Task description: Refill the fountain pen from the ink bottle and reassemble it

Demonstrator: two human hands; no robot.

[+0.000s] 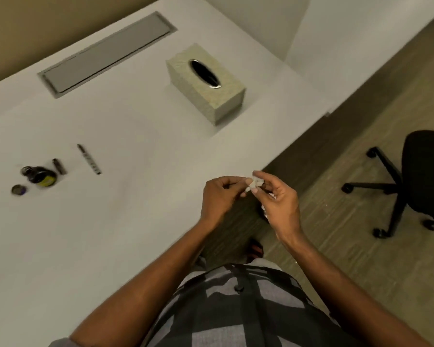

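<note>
wiping a small pen part with white tissue wad (257, 182), left hand (219, 199) and right hand (277, 201) pinched shut at five o'clock off the white desk (135, 209), uncapped dark ink bottle (42, 177) at nine o'clock: overhanging floor, risking a drop.

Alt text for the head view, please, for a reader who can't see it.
Both hands, left hand and right hand, pinch a small pale wad at the edge of a white desk. Far left sit an open ink bottle, its cap and pen parts; a tissue box stands behind.
</note>
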